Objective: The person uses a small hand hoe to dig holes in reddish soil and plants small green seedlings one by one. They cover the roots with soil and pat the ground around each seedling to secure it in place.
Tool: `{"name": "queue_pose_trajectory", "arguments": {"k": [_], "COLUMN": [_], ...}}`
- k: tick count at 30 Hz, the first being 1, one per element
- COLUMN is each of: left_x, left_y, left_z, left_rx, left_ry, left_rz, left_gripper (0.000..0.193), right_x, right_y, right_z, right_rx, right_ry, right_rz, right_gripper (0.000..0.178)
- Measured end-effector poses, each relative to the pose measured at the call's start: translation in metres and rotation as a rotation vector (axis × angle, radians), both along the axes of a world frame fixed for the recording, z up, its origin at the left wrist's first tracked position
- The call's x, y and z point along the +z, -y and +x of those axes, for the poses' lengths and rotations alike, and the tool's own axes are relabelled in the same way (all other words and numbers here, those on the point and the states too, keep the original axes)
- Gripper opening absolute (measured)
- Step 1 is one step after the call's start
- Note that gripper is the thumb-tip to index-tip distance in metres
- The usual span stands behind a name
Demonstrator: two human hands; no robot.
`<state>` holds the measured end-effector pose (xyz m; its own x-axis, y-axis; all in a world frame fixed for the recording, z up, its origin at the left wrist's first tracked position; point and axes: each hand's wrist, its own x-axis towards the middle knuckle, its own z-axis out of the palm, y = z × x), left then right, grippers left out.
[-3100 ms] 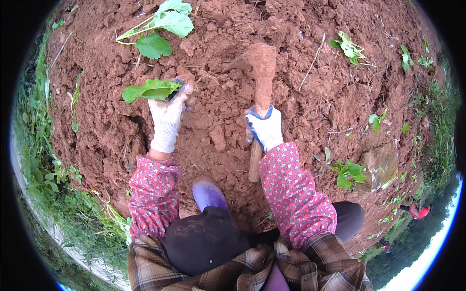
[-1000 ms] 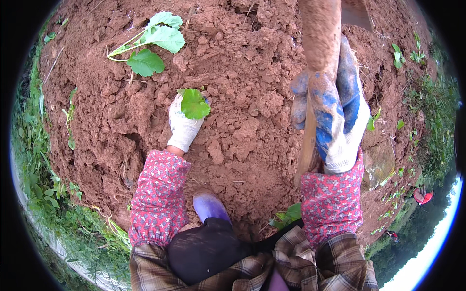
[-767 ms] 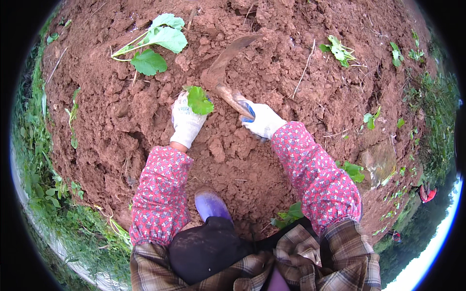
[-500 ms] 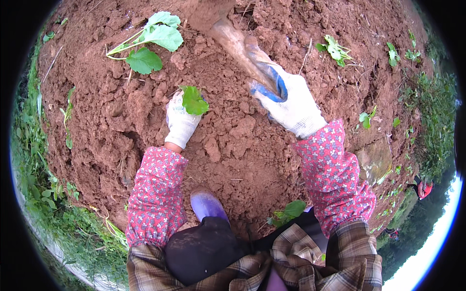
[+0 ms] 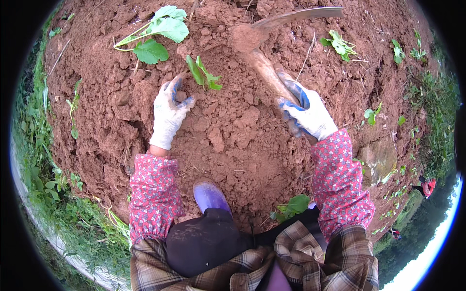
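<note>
We grip the hoe point(image 5: 262, 63) in the right hand point(image 5: 309, 111), fingers wrapped around its handle point(image 5: 273, 80); our left hand point(image 5: 168, 110), fingers spread, is left of the leafy seedling point(image 5: 195, 72) in reddish soil point(image 5: 272, 160).

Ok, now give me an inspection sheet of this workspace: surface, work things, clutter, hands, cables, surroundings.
Surface: loose, lumpy reddish-brown soil.
Work things: small green plant upright in the soil; hoe, blade pointing right.
Clutter: large-leaved plant lying at upper left; leafy bunch at upper right.
Hands: left hand open beside the small green plant; right hand closed around the hoe's handle.
Cables: nothing seen.
Surroundings: weeds along the left side; person in red at far right.
</note>
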<state>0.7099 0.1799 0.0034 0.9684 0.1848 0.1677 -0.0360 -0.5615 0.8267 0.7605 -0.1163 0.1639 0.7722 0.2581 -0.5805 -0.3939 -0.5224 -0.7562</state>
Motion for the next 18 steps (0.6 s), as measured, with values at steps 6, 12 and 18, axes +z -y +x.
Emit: {"name": "queue_pose_trajectory", "arguments": {"k": [6,12,18], "left_x": [0.011,0.03,0.042], "left_y": [-0.013,0.0,-0.019], "left_z": [-0.043,-0.085,-0.131], "left_rx": [0.201,0.258,0.447], "left_ry": [-0.084,0.004,-0.045], "left_rz": [-0.34,-0.244,-0.068], "left_gripper": [0.054,0.045,0.035], "right_x": [0.05,0.094,0.095], "right_y": [0.022,0.05,0.062], "right_z": [-0.019,-0.04,-0.052], "right_rx": [0.039,-0.133,-0.201], "right_ry": [0.452,0.068,-0.23], "right_rz": [0.158,0.045,0.056], "right_gripper": [0.072,0.048,0.041]}}
